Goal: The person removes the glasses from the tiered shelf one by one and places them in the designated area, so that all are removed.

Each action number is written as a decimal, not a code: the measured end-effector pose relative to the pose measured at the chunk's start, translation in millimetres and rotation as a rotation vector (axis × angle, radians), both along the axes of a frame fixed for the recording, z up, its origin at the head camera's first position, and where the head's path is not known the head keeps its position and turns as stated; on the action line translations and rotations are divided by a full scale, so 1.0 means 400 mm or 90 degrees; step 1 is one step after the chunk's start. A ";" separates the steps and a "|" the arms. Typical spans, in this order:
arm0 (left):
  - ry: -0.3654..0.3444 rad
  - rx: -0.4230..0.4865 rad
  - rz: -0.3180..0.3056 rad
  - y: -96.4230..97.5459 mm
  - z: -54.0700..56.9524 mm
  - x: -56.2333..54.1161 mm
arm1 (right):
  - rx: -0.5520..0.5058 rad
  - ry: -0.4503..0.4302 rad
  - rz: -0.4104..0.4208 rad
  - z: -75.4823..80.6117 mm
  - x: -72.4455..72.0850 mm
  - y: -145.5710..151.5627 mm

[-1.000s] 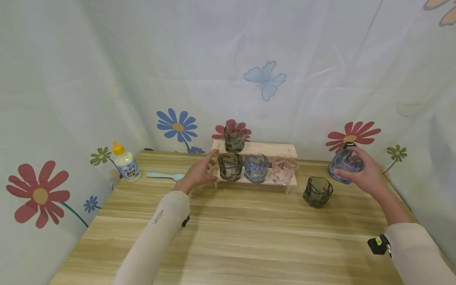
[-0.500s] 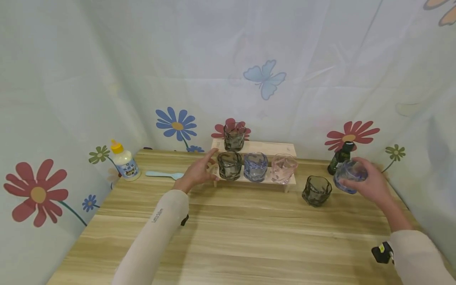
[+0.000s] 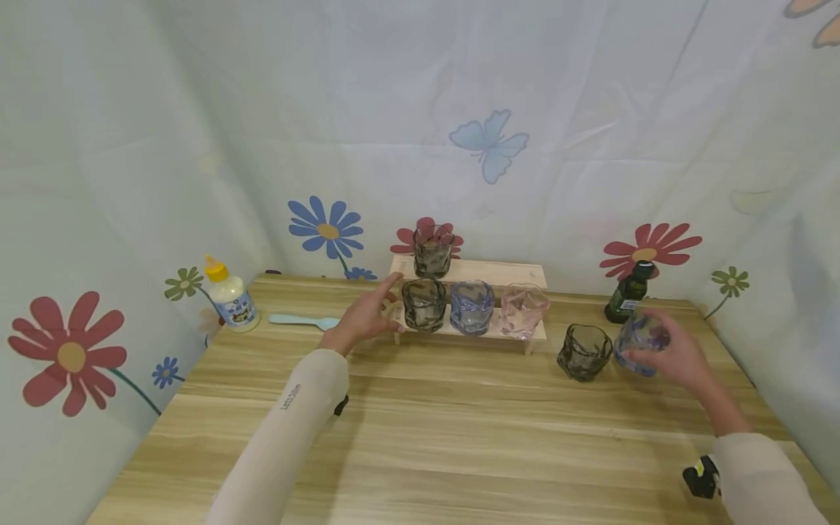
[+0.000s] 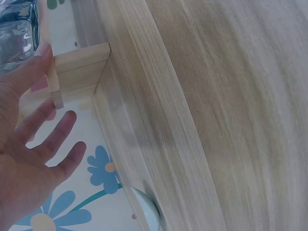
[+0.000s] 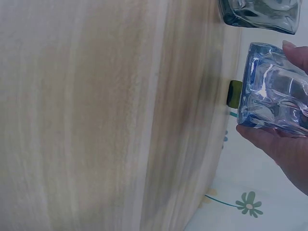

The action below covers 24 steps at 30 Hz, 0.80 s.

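Observation:
My right hand grips a blue, faceted drinking glass by its sides, thumb and fingers opposite each other. In the right wrist view this blue glass is upright, its base close over the table. Just left of it stands a dark grey glass. My left hand rests at the left end of a two-tier wooden rack, thumb and index finger touching it. The other fingers spread loosely in the left wrist view, where the rack's leg shows. The lower tier bears a grey glass, a blue glass and a pink glass.
Another grey glass stands on the upper tier's left part. Behind the held glass is a dark green bottle. At the left are a yellow-capped bottle and a light blue plastic utensil. A flowered curtain backs the table.
My right hand has brought the blue glass from in front of the green bottle toward me, then slightly left, beside the grey glass. The bottle is uncovered now. My left hand stays in place.

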<state>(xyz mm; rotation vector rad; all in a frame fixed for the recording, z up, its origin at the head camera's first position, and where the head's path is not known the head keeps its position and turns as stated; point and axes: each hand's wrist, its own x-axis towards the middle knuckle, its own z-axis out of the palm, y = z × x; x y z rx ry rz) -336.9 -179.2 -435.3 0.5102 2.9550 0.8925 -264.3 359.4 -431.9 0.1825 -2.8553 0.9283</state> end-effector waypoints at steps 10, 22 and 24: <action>-0.010 -0.001 0.003 0.002 0.002 0.000 | -0.010 -0.028 0.009 -0.031 -0.002 0.005; -0.010 -0.001 0.005 0.003 0.002 0.003 | 0.004 -0.038 -0.004 -0.060 -0.002 0.013; -0.011 0.000 0.006 0.003 0.004 0.003 | 0.003 -0.034 -0.005 -0.061 -0.003 0.011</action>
